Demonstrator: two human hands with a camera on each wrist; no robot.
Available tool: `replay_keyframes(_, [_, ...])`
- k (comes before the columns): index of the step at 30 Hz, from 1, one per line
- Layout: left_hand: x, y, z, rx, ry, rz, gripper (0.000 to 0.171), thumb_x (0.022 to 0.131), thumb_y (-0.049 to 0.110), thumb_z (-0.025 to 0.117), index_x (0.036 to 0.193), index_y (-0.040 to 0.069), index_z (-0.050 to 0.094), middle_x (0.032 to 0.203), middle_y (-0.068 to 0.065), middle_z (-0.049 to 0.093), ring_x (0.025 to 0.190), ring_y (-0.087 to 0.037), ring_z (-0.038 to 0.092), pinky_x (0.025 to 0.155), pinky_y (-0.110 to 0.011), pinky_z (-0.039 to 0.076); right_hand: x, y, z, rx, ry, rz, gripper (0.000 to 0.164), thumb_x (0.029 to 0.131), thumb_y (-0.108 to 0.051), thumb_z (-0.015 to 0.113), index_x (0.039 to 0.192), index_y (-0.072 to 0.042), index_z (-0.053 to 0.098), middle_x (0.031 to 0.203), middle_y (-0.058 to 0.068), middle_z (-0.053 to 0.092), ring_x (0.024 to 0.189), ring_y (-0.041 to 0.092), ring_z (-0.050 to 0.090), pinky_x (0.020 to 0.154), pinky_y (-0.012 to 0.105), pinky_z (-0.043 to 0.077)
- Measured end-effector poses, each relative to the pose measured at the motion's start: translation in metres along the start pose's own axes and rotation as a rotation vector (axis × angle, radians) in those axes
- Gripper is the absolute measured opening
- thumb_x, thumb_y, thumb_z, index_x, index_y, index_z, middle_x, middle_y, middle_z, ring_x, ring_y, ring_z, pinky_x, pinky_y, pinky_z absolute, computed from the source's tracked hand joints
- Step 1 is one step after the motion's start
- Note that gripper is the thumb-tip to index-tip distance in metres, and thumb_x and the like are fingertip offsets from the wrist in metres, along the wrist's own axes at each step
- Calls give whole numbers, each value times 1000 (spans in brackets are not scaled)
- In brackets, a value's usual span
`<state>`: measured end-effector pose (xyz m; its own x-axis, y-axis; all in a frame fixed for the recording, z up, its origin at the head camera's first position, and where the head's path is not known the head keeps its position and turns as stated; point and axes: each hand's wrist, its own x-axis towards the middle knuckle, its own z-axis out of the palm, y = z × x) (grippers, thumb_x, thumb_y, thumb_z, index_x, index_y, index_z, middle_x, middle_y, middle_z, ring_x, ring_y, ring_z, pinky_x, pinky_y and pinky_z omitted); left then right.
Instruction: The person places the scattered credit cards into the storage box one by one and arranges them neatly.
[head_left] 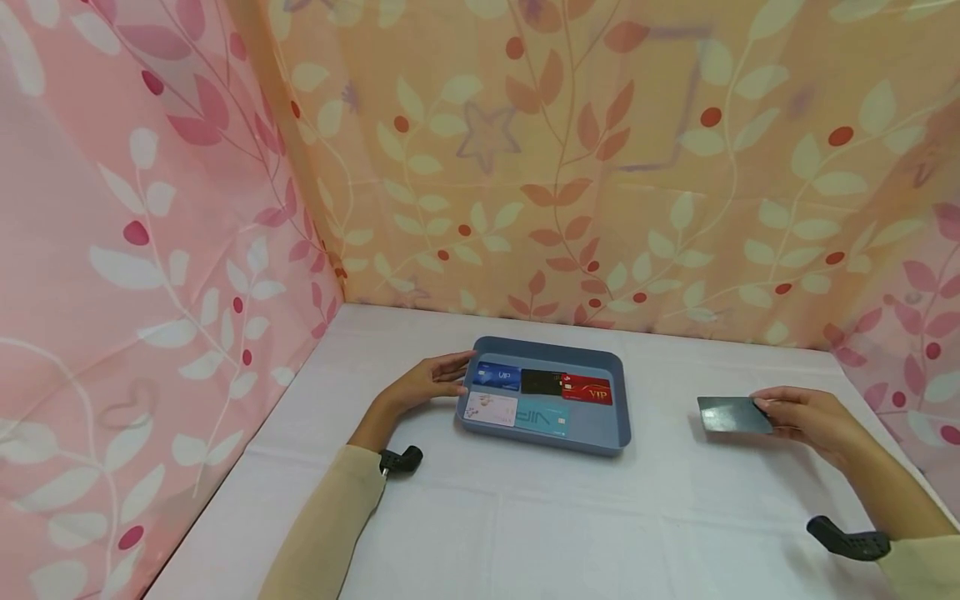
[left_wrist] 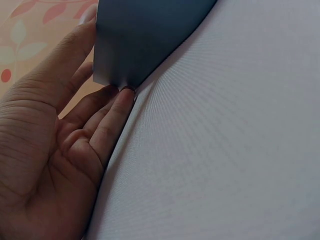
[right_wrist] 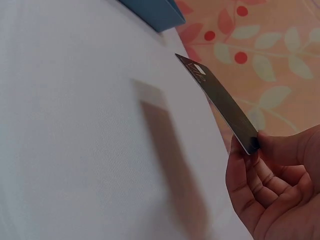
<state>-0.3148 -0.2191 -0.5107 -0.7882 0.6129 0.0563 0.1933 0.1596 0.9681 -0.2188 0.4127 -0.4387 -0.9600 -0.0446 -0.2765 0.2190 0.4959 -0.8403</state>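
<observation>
My left hand (head_left: 431,379) is at the left side of a blue-grey tray (head_left: 621,408), thumb and fingertips touching its wall. In the left wrist view the fingertips (left_wrist: 127,95) meet the lower edge of that wall. Inside lie several cards: a blue card (head_left: 497,376), a black card (head_left: 542,382) and a red card (head_left: 588,389) along the back, with a pale patterned card (head_left: 491,409) and a teal card (head_left: 542,416) in front. Right of the tray, my right hand (head_left: 802,417) pinches a dark card (right_wrist: 225,100) by one end, above the tabletop.
A white cloth (head_left: 480,517) covers the table. Pink patterned fabric (head_left: 195,275) hangs on the left, and orange leaf-print fabric (head_left: 555,167) stands behind the table. Each wrist wears a black camera mount, the left mount (head_left: 401,460) and the right mount (head_left: 847,540).
</observation>
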Motion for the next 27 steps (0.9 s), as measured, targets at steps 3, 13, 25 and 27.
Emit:
replay_keyframes(3, [0, 2, -1, 4, 2, -4, 79, 90, 10, 78, 158, 11, 38, 162, -7, 36, 147, -22, 38, 118, -35, 34, -2, -7, 6, 7, -6, -19, 43, 103, -31, 62, 125, 5, 66, 103, -11, 59, 86, 13, 61, 79, 27, 61])
replay_keyframes(13, [0, 3, -1, 1, 5, -16, 79, 90, 12, 79, 158, 14, 39, 163, -7, 36, 147, -22, 38, 117, -35, 34, -10, -35, 29, 2, -31, -76, 43, 103, -27, 63, 126, 10, 61, 106, -3, 60, 85, 15, 63, 78, 27, 61])
replay_keyframes(25, [-1, 2, 0, -9, -2, -8, 79, 90, 11, 78, 158, 10, 37, 162, -7, 36, 147, -22, 38, 116, -33, 36, -9, -56, 50, 9, -74, -116, 43, 101, -21, 64, 126, 14, 60, 104, 1, 69, 86, 17, 68, 78, 30, 61])
replay_keyframes(27, [-1, 1, 0, -9, -1, -13, 79, 90, 11, 78, 158, 12, 38, 162, -6, 36, 147, -22, 38, 116, -32, 36, -9, -59, 54, 9, -79, -116, 44, 101, -21, 65, 126, 14, 60, 104, 2, 69, 85, 18, 67, 77, 30, 61])
